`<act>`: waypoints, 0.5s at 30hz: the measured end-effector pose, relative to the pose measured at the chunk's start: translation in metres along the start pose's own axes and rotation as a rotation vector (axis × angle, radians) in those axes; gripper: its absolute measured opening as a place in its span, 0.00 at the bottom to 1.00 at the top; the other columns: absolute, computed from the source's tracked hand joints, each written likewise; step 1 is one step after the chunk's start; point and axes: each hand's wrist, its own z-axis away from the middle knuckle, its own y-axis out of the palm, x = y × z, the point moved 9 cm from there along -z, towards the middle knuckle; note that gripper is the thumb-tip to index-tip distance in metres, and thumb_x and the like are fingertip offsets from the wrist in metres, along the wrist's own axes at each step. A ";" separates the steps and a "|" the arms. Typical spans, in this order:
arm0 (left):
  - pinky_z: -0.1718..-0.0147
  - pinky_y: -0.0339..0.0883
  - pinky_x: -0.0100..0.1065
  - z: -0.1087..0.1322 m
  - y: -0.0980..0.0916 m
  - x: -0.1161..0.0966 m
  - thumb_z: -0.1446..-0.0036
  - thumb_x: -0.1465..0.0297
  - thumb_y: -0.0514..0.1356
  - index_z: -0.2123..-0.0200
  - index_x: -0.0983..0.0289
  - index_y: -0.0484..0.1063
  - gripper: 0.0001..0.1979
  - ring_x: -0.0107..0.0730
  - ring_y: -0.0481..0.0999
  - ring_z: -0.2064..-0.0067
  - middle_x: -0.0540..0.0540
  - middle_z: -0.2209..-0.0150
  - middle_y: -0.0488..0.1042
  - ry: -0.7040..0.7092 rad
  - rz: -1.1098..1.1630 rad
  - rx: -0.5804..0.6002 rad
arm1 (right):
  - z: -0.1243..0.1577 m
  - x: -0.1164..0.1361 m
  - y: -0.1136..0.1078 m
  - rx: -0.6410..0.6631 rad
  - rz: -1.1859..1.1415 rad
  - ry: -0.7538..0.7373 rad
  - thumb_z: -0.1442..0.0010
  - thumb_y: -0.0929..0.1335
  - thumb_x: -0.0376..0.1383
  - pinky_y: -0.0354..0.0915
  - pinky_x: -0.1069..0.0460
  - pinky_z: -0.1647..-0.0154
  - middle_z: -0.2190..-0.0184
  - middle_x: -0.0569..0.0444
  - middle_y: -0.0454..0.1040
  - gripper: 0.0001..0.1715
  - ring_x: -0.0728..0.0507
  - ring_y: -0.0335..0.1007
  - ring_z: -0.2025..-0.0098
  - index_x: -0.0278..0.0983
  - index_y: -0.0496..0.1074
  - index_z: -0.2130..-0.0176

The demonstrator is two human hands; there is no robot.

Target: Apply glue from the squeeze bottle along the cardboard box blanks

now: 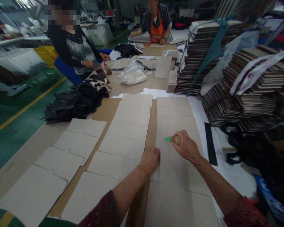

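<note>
Three cardboard rows [123, 145], edges parted by narrow brown tabletop [153, 121].

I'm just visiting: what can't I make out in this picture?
All in the head view:
The back of the green-tipped bottle: hidden by the right hand.
What lies beneath the left hand: hidden by the hand itself.
The near edge of the nearest board in the right row: cut off by the bottom edge.
Details of the dark heap at right: too dim and blurred.

We are in a factory workshop: rows of card panels [165, 195] at six o'clock, bundled boards [196, 60] at two, aproned worker [156, 29] at twelve, yellow floor line [28, 108] at nine.
</note>
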 end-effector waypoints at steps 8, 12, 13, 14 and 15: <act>0.51 0.70 0.39 -0.028 -0.007 0.003 0.40 0.81 0.49 0.52 0.68 0.69 0.16 0.43 0.73 0.47 0.64 0.52 0.71 -0.023 -0.038 -0.010 | -0.010 0.008 -0.005 0.023 0.097 -0.031 0.43 0.70 0.40 0.59 0.51 0.70 0.53 0.51 0.68 0.18 0.43 0.69 0.61 0.40 0.64 0.53; 0.51 0.70 0.40 -0.030 -0.009 0.002 0.39 0.81 0.48 0.53 0.68 0.69 0.15 0.42 0.73 0.48 0.64 0.53 0.72 -0.020 -0.052 -0.007 | -0.008 0.000 -0.010 0.030 0.086 -0.013 0.43 0.70 0.40 0.59 0.51 0.69 0.54 0.51 0.68 0.18 0.44 0.69 0.62 0.40 0.65 0.54; 0.51 0.70 0.40 -0.030 -0.010 0.002 0.39 0.81 0.49 0.52 0.68 0.69 0.15 0.42 0.73 0.48 0.63 0.52 0.71 -0.022 -0.055 -0.010 | -0.007 -0.002 -0.010 0.036 0.074 -0.002 0.44 0.70 0.40 0.59 0.51 0.69 0.55 0.51 0.68 0.17 0.44 0.68 0.62 0.40 0.65 0.55; 0.50 0.70 0.40 -0.031 -0.011 0.003 0.40 0.80 0.50 0.52 0.68 0.69 0.15 0.42 0.72 0.48 0.63 0.52 0.71 -0.022 -0.057 -0.015 | -0.005 -0.004 -0.009 0.041 0.051 0.014 0.44 0.70 0.40 0.59 0.51 0.69 0.55 0.51 0.68 0.17 0.44 0.68 0.62 0.41 0.66 0.55; 0.50 0.70 0.40 -0.031 -0.012 0.003 0.41 0.80 0.51 0.51 0.67 0.68 0.15 0.43 0.71 0.47 0.63 0.51 0.70 -0.019 -0.059 -0.022 | -0.003 -0.006 -0.008 0.041 0.012 0.035 0.45 0.70 0.41 0.59 0.51 0.68 0.55 0.51 0.68 0.17 0.44 0.68 0.62 0.41 0.66 0.56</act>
